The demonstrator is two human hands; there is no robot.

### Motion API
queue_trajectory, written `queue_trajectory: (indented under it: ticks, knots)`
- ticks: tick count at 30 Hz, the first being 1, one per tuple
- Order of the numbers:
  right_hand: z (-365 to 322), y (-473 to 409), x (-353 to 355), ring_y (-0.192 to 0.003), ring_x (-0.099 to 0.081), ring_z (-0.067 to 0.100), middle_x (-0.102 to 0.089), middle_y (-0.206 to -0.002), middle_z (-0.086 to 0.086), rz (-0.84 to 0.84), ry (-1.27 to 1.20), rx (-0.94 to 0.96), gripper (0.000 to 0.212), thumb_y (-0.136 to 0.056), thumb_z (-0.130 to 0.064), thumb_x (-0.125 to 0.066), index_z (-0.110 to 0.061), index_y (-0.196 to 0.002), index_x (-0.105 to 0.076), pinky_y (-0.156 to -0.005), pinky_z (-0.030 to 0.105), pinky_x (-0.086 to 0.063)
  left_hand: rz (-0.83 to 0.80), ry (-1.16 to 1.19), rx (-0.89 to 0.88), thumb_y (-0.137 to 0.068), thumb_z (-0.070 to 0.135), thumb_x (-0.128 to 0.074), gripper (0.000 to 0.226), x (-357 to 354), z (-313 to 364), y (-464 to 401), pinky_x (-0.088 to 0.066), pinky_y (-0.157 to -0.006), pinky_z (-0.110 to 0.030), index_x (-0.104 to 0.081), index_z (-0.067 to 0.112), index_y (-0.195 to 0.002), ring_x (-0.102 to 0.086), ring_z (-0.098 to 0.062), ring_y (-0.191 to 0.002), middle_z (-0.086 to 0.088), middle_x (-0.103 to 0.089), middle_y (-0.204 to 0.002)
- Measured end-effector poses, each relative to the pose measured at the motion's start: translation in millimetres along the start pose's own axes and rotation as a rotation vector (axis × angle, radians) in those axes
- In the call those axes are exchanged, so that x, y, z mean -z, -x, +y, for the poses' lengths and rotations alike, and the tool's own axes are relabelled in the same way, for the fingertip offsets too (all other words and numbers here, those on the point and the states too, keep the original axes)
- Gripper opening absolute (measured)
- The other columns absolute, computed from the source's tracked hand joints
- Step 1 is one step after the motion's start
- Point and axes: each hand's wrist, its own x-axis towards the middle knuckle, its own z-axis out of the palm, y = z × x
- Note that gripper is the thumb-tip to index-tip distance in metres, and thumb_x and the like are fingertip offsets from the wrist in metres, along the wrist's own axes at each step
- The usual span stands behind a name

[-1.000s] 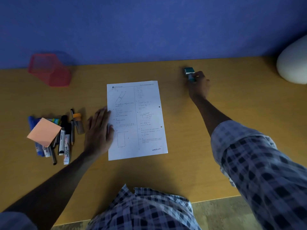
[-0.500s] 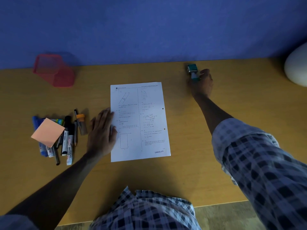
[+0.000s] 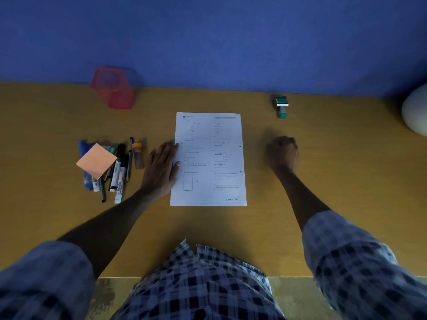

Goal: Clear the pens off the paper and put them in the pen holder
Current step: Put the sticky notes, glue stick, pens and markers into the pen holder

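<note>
Left hand flat, fingers straight and spread, palm down on the desk with fingertips overlapping the left edge of the paper. Right hand curled into a loose fist, nothing visible in it, sitting right of the paper and not touching it; blurred, so I can't tell if it rests on the desk or hovers just above. Paper is a printed sheet lying flat mid-desk, "CANCELLED" at its near right corner, no pens on it. Pens are a loose pile of markers and pens on the desk left of the left hand, near it but apart, mostly pointing toward and away from the person. An orange sticky pad lies on top of the pile's left part. A small tube with an orange cap lies at the pile's right edge. Pen holder is red mesh, at the back left of the desk against the blue wall, well apart from the pile; contents can't be made out. Teal stamp at the back right, beyond the right hand, clear of it. White rounded object at the far right edge, cut off by the frame. Checked sleeves rolled up on both arms.
</note>
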Motion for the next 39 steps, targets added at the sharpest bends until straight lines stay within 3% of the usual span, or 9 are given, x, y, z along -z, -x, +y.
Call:
queue_trajectory:
  ticks: [4,7,10,12,18,25,30,36,39]
  knots:
    - [-8,33,-2,-0.101,-0.059,0.034,-0.062,-0.114,0.011,-0.033,-0.009,0.053,0.028,-0.083,-0.02,-0.058,-0.01,-0.106,-0.068,-0.076,0.032,-0.044,0.002,0.044,0.008,-0.101,0.038,-0.027,0.062,7,2,6,-0.013,-0.122,-0.046,-0.019,0.007,-0.154,-0.019,-0.028,-0.149,-0.013,-0.021,-0.161]
    - [-22,56,-6,-0.093,-0.063,0.029,-0.066,-0.11,0.008,-0.004,-0.066,0.105,0.022,-0.083,-0.019,-0.059,-0.013,-0.102,-0.069,-0.071,0.028,-0.044,0.093,0.07,0.024,-0.101,0.029,-0.047,0.06,18,1,15,0.0,-0.12,-0.033,-0.026,0.005,-0.151,-0.026,-0.03,-0.146,-0.015,-0.026,-0.159]
    - [-41,77,-15,-0.09,-0.065,0.023,-0.069,-0.106,0.005,-0.003,-0.102,0.235,0.015,-0.085,-0.018,-0.062,-0.014,-0.099,-0.068,-0.07,0.026,-0.045,0.184,0.099,0.073,-0.095,0.025,-0.056,0.057,32,-4,25,-0.032,-0.113,-0.045,-0.036,0.008,-0.146,-0.033,-0.032,-0.14,-0.014,-0.036,-0.152]
    - [-56,91,-23,-0.088,-0.065,0.016,-0.069,-0.106,0.002,-0.033,-0.115,0.326,0.013,-0.088,-0.02,-0.063,-0.016,-0.099,-0.067,-0.07,0.023,-0.044,0.255,0.098,0.112,-0.092,0.022,-0.059,0.053,42,-13,32,-0.045,-0.102,-0.044,-0.043,0.007,-0.141,-0.043,-0.032,-0.133,-0.014,-0.045,-0.144]
    - [-99,125,-55,-0.088,-0.066,0.01,-0.071,-0.107,-0.004,-0.134,-0.121,0.437,0.01,-0.088,-0.024,-0.064,-0.02,-0.098,-0.066,-0.072,0.022,-0.049,0.375,0.046,0.177,-0.087,0.019,-0.062,0.04,63,-45,53,-0.041,-0.076,-0.038,-0.055,0.012,-0.126,-0.055,-0.031,-0.102,-0.011,-0.057,-0.115]
    - [-147,153,-95,-0.085,-0.066,0.009,-0.07,-0.103,-0.007,-0.294,-0.1,0.53,0.015,-0.087,-0.03,-0.065,-0.023,-0.101,-0.065,-0.075,0.027,-0.054,0.373,-0.011,0.295,-0.081,0.018,-0.067,0.036,71,-76,70,-0.044,-0.08,-0.043,-0.064,0.006,-0.115,-0.058,-0.036,-0.096,-0.014,-0.063,-0.103]
    - [-176,168,-121,-0.093,-0.066,0.015,-0.071,-0.105,-0.005,-0.404,-0.061,0.534,0.027,-0.085,-0.034,-0.062,-0.022,-0.11,-0.062,-0.078,0.033,-0.055,0.398,-0.028,0.379,-0.084,0.024,-0.067,0.039,76,-91,76,-0.04,-0.088,-0.045,-0.061,0.007,-0.119,-0.054,-0.035,-0.111,-0.014,-0.06,-0.118]
    - [-203,176,-142,-0.08,-0.063,0.027,-0.061,-0.088,-0.002,-0.393,0.009,0.561,0.019,-0.089,-0.036,-0.055,-0.018,-0.096,-0.056,-0.061,0.029,-0.038,0.388,-0.021,0.421,-0.085,0.025,-0.065,0.045,81,-106,83,-0.039,-0.092,-0.046,-0.056,0.008,-0.126,-0.049,-0.033,-0.12,-0.012,-0.055,-0.128]
    - [-210,172,-148,-0.086,-0.062,0.032,-0.064,-0.1,0.006,-0.411,0.052,0.509,0.027,-0.087,-0.035,-0.058,-0.016,-0.105,-0.052,-0.066,0.034,-0.043,0.38,-0.03,0.405,-0.086,0.025,-0.064,0.045,81,-109,84,-0.04,-0.092,-0.046,-0.056,0.007,-0.126,-0.05,-0.034,-0.12,-0.013,-0.055,-0.129]
